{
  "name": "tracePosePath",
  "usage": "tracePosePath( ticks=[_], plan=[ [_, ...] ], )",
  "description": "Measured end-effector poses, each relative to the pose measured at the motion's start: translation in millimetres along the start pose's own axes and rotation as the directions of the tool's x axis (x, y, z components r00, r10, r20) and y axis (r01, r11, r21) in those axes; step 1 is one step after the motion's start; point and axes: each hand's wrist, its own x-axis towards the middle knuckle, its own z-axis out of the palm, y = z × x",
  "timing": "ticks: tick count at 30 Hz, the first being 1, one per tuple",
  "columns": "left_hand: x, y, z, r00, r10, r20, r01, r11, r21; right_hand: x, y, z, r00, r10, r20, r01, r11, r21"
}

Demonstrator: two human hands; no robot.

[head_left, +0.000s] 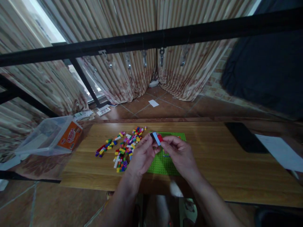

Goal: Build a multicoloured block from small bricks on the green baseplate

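Black, pale-blue and red plastic bricks [156,139] held up over green studded baseplate [163,167].
Left hand [143,155] and right hand [181,155]: fingers pinching them; multicoloured brick pile [129,146] at left, brown wooden tabletop [224,170].

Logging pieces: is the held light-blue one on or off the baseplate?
Off: the light-blue piece is held between left hand and right hand, above the baseplate.
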Motion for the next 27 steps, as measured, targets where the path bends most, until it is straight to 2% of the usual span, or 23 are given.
tracePosePath(
  ticks=[5,8,17,22,27],
  plan=[
    [1,-4,3,0.998,0.064,0.003,-0.063,0.987,0.150,-4,4,-7,0.990,-0.140,-0.020,0.128,0.947,-0.295],
    [3,-7,5,0.990,0.142,0.011,-0.141,0.965,0.219,-6,3,-9,0.982,-0.187,0.012,0.177,0.906,-0.385],
    [4,-5,12,0.996,0.083,0.040,-0.086,0.993,0.078,-9,2,-10,0.969,-0.248,-0.007,0.226,0.894,-0.386],
    [5,-5,10,0.991,0.120,0.063,-0.129,0.979,0.160,-11,-1,-9,0.967,-0.253,0.002,0.234,0.891,-0.390],
    [6,-9,2,0.975,0.209,0.081,-0.224,0.925,0.308,-11,1,-7,0.983,-0.181,-0.013,0.165,0.923,-0.347]
  ],
)
